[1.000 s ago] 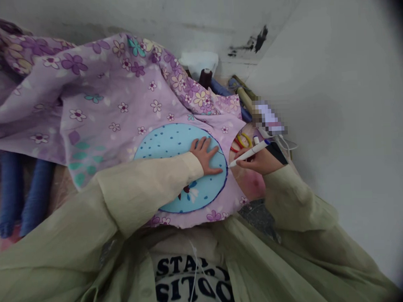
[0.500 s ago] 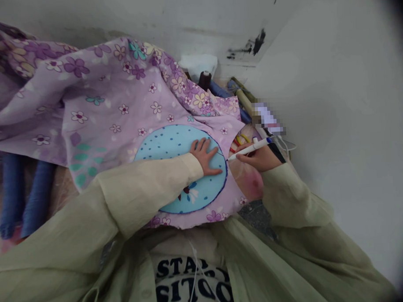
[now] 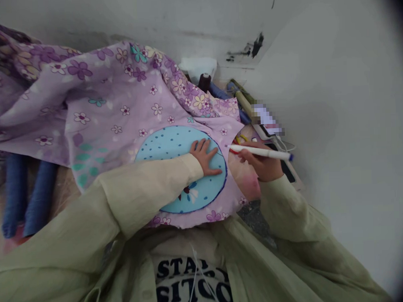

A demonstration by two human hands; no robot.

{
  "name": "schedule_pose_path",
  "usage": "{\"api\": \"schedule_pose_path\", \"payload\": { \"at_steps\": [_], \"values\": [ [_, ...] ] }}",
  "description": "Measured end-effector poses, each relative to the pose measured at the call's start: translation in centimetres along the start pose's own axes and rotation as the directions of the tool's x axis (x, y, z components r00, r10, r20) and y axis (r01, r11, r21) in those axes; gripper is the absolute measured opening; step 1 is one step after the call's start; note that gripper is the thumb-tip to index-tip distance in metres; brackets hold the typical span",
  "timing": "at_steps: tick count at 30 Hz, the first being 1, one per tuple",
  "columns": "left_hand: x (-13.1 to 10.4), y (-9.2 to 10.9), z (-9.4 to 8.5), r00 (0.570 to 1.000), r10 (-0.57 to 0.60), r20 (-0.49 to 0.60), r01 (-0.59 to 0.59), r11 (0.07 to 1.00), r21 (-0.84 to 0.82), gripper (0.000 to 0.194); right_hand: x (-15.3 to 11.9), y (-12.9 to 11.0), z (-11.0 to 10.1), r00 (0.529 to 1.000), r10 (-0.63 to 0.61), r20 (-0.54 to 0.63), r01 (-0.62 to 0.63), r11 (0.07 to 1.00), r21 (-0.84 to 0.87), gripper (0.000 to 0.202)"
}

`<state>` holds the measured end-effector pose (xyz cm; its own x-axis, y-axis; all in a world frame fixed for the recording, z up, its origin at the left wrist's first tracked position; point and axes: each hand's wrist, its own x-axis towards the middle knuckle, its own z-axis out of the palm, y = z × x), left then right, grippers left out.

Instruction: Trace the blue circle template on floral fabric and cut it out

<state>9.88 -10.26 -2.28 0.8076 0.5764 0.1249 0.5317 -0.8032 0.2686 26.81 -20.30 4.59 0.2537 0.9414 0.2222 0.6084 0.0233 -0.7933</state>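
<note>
White marker in right hand has swung off the blue disc.

The left hand lies flat, fingers spread, on a blue disc resting on purple flowered cloth. The right hand holds a white pen, its tip just beside the disc's edge. A dark spool stands behind the cloth; two blue rolls lie at the left.
</note>
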Motion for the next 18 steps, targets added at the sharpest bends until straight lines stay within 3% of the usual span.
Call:
{"api": "schedule_pose_path", "payload": {
  "at_steps": [2,4,7,11,15,18],
  "values": [
    [0.0,0.0,0.0,1.0,0.002,-0.008,-0.002,1.0,0.003,0.085,-1.6,-1.2,0.6,0.996,0.011,-0.085,-0.007,0.999,0.038,0.037],
    [-0.1,0.0,0.1,1.0,0.001,-0.017,-0.001,1.0,0.001,0.085,-3.1,-2.2,1.4,0.991,-0.054,-0.12,0.048,0.997,-0.054,0.03],
    [-0.1,0.0,0.1,0.999,0.006,-0.035,-0.006,1.0,-0.006,0.085,-4.9,-2.7,3.0,0.984,-0.177,-0.018,0.165,0.947,-0.275,0.026],
    [-0.2,0.1,0.1,0.998,0.022,-0.054,-0.022,1.0,0.008,0.081,-6.5,-1.8,5.3,0.985,-0.131,0.116,0.166,0.908,-0.386,0.049],
    [-0.2,0.2,0.1,0.999,0.01,-0.033,-0.009,0.999,0.031,0.078,-7.8,-1.4,7.0,0.992,-0.079,0.101,0.115,0.899,-0.423,0.063],
    [-0.2,0.3,0.1,1.0,-0.003,-0.023,0.003,1.0,0.024,0.078,-8.4,-1.7,7.7,0.993,-0.081,0.088,0.113,0.874,-0.473,0.058]
  ]
}}
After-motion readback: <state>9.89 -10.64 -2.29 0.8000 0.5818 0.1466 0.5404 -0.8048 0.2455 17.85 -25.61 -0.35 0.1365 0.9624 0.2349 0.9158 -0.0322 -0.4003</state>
